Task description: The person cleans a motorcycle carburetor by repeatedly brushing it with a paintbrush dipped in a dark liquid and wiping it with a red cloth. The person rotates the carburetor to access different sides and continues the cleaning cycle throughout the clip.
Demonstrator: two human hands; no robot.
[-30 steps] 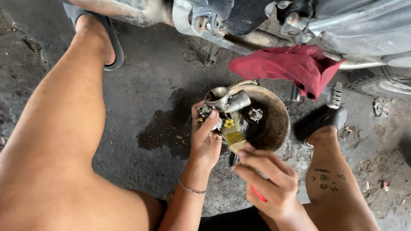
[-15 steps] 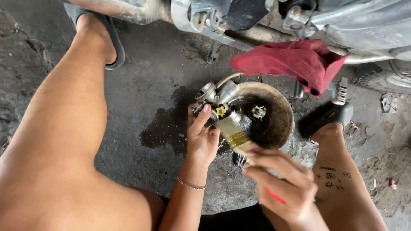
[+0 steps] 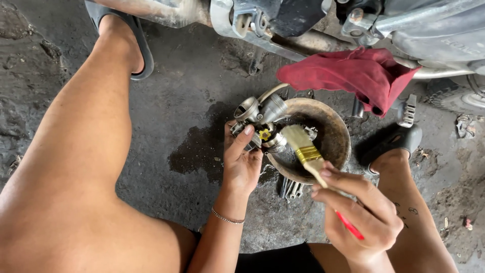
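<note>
My left hand (image 3: 241, 161) grips a small metal carburetor (image 3: 260, 119) over the left rim of a dirty round bowl (image 3: 337, 132). A yellow knob shows on the carburetor's near side. My right hand (image 3: 359, 208) holds a paintbrush (image 3: 305, 150) with a pale wooden body, a brass band and a red handle end. Its bristles point at the carburetor, just beside the yellow knob. A small metal part lies inside the bowl.
A red rag (image 3: 359, 75) hangs from a motorcycle frame (image 3: 303, 23) at the top. A dark wet stain (image 3: 194, 151) spreads on the concrete left of the bowl. Several metal tools (image 3: 290, 188) lie by the bowl's near edge. My sandalled feet (image 3: 129, 43) flank the bowl.
The brush has swung from upright under the carburetor to slanting in from the right, bristles against it. My right hand moved right and lower. My left hand keeps hold of the carburetor.
</note>
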